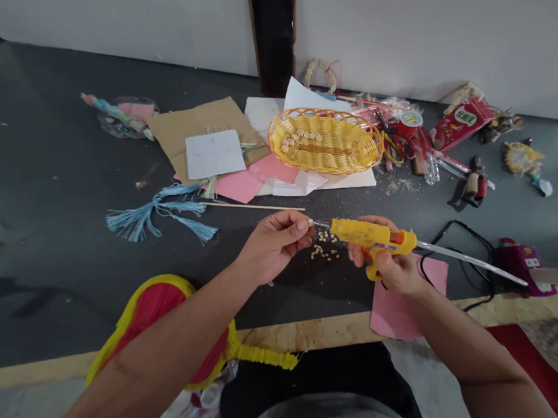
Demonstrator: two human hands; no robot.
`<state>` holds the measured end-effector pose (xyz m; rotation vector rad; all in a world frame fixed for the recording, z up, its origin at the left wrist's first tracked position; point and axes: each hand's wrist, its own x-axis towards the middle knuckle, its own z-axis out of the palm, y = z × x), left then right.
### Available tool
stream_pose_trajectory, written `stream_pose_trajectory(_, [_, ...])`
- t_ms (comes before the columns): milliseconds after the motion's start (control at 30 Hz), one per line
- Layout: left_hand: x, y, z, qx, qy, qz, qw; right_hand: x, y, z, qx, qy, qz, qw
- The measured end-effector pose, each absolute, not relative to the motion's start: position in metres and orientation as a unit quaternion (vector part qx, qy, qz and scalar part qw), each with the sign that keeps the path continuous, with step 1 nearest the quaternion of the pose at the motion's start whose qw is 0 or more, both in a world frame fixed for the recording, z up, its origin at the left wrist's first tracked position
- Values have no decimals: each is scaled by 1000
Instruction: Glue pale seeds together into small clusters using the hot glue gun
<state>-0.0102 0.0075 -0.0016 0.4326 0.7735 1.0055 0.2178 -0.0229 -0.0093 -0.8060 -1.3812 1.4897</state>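
My left hand (278, 242) pinches a small pale bead (310, 223) between thumb and fingertips. Wrapped round the handle of a yellow glue gun (373, 236) is my right hand (391, 266). The gun's nozzle points left and meets the bead or lies right beside it. A long clear glue stick (471, 261) sticks out of the gun's back. Several small pale pieces (325, 247) lie on the dark table below the nozzle. Just beyond my left hand lies a thin wooden stick (255, 206).
A yellow woven basket (332, 158) holds more pale pieces. Behind it a phone (274, 39) leans on the wall. Blue tassels (153, 210) lie left, near a red and yellow fan (164, 304). Pink paper (394, 312) and a black cord (486, 240) are at right.
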Motion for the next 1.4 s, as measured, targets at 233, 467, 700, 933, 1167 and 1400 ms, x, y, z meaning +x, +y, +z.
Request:
stream_pose_trajectory(233, [-10,7,-1,200,363,463,784,217,-22,-12,-331,-572,595,458])
stream_pose_trajectory(467, [-10,8,-2,196,357,466,785,218,-22,-12,-353,-577,590,440])
stream_pose_trajectory(700, [-10,8,-3,196,354,466,787,218,-22,-12,-351,-577,594,437])
stream_pose_trajectory(933, [-10,7,-2,198,356,466,785,217,-23,-10,-358,-578,588,439])
stream_pose_trajectory(1167, [-10,7,-1,200,355,464,786,217,-22,-9,-354,-577,591,439])
stream_pose_trajectory(1400, [-11,7,-2,202,355,464,786,218,-22,-10,-354,-578,589,440])
